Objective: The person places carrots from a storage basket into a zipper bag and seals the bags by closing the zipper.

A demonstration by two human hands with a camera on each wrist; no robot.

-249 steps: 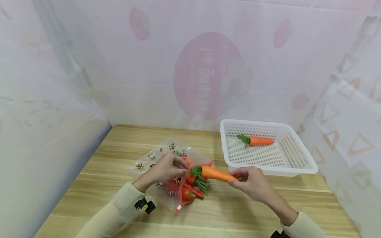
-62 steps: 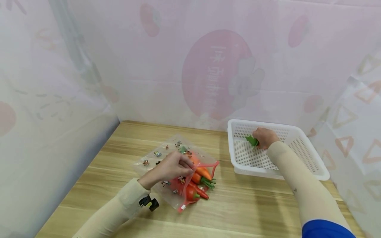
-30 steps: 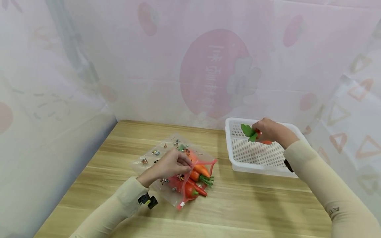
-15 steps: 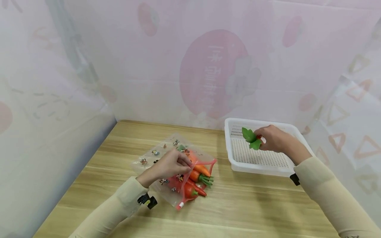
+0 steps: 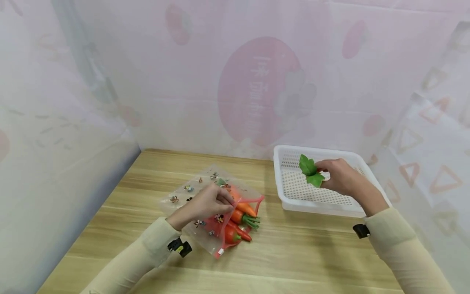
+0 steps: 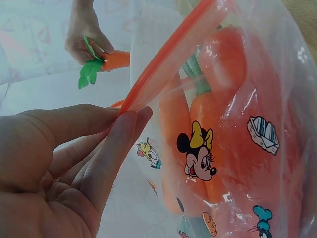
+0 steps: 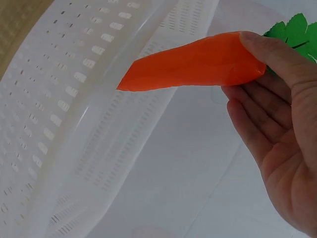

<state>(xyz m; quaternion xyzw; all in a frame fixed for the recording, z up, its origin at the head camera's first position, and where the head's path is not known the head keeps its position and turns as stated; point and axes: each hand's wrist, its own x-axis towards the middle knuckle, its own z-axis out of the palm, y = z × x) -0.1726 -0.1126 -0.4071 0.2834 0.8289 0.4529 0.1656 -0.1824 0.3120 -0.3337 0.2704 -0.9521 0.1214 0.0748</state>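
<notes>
My left hand (image 5: 211, 203) pinches the red zip edge of a clear cartoon-printed zip bag (image 5: 183, 194), holding its mouth open. Inside the bag lie orange carrots (image 6: 173, 129) and red vegetables, one of them a red chili pepper (image 5: 240, 232); a green stem bunch (image 5: 251, 221) pokes toward the opening. My right hand (image 5: 339, 177) grips a carrot (image 7: 198, 62) by its thick end, above the basket. From the head view only the carrot's green leaves (image 5: 310, 169) show; its orange body is hidden behind the hand. The right wrist view shows the tapered tip pointing away from the palm.
A white perforated plastic basket (image 5: 280, 185) stands at the right back of the wooden table (image 5: 293, 257). A printed cloth wall (image 5: 176, 122) closes off the back, and similar cloth rises on both sides. Black cameras sit on both wrists.
The right hand has lifted the carrot from the basket and turned it so the leaves face forward and left. Earlier, it held another carrot at the bag's mouth. The left hand keeps its pinch.
</notes>
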